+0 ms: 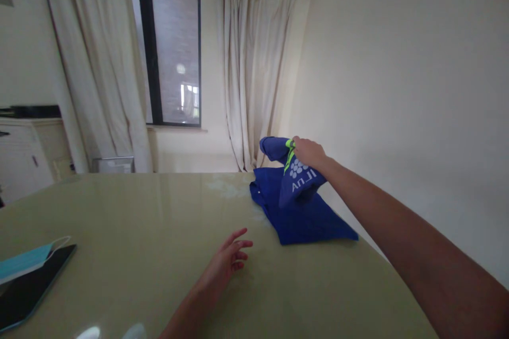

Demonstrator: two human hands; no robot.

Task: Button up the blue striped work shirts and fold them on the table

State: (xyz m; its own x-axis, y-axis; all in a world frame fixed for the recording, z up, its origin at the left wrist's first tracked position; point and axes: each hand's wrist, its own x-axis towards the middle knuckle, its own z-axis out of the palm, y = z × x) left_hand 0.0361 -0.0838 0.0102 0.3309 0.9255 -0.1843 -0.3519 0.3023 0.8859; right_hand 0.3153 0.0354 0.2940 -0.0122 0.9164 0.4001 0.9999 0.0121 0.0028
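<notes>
A blue garment (pixel 302 220) with white lettering and a neon green trim lies at the far right edge of the glossy beige table (pixel 139 233). My right hand (pixel 308 152) reaches out and is closed on an upper fold of the garment, lifting that part off the pile. My left hand (pixel 226 260) rests low over the table, left of the garment, fingers spread and holding nothing.
A dark tablet (pixel 27 288) with a light blue face mask (pixel 26 260) on it lies at the table's left edge. Behind the table are cream curtains (pixel 254 63), a dark window (pixel 170 53) and a white cabinet (pixel 27 153). A bare wall runs along the right.
</notes>
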